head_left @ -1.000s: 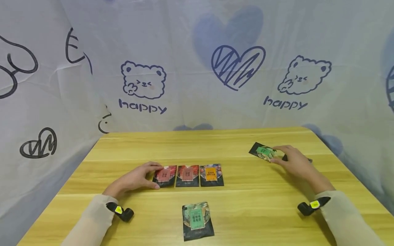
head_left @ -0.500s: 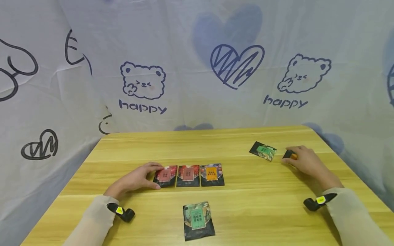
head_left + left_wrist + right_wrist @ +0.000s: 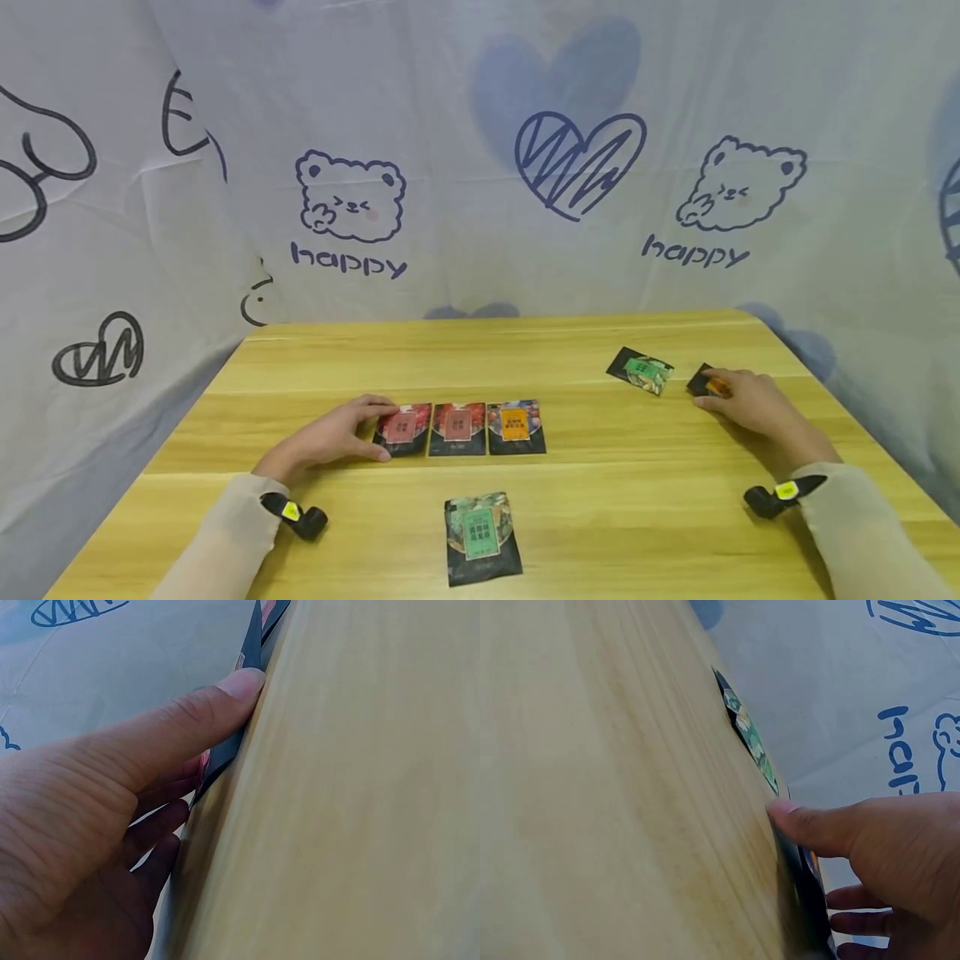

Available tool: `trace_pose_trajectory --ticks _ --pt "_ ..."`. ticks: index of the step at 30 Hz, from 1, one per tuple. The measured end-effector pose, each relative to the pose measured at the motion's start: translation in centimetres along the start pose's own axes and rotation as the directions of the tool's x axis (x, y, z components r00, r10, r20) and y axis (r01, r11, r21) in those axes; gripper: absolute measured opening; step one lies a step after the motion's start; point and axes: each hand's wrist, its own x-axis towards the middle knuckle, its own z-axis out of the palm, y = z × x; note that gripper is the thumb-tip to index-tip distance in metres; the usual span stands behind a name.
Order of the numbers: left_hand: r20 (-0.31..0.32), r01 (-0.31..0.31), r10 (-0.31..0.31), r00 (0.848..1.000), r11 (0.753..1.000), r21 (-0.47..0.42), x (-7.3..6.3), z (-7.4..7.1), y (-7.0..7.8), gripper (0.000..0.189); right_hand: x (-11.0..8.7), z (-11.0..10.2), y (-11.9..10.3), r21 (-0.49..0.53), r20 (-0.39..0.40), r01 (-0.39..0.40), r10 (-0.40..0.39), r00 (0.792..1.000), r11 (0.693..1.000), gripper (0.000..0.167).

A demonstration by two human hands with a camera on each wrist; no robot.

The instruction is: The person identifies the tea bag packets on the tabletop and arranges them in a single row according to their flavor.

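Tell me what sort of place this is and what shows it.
Probably a makeshift filming corner: printed cloth hangs behind and beside a wood-grain table, and the person wears black devices at both wrists. Whether it's in a home or workplace, I can't tell.

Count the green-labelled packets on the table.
2: the near green packet, front centre; the far green packet, back right, left of the right hand. No more show.
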Motion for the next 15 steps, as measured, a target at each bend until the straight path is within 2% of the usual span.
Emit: trace_pose_trajectory --ticks 4,8,15 --pt "0.003 -0.006 0.006 1.0 1.0 0.009 0.01 0.08 -0.24 0.078 -0.06 0.2 0.0 0.015 0.002 -0.017 0.017 1.0 1.0 0.077" --pt "0.0 -0.013 0.014 1.0 1.0 0.01 0.07 0.06 -0.32 0.079 -0.01 0.09 -0.11 0.038 -0.005 -0.022 0.022 1.0 0.999 0.074" --pt "0.006 -0.02 0.02 1.0 1.0 -0.007 0.15 0.02 -0.22 0.078 -0.19 0.09 -0.17 0.05 0.048 -0.051 0.049 0.998 0.997 0.063"
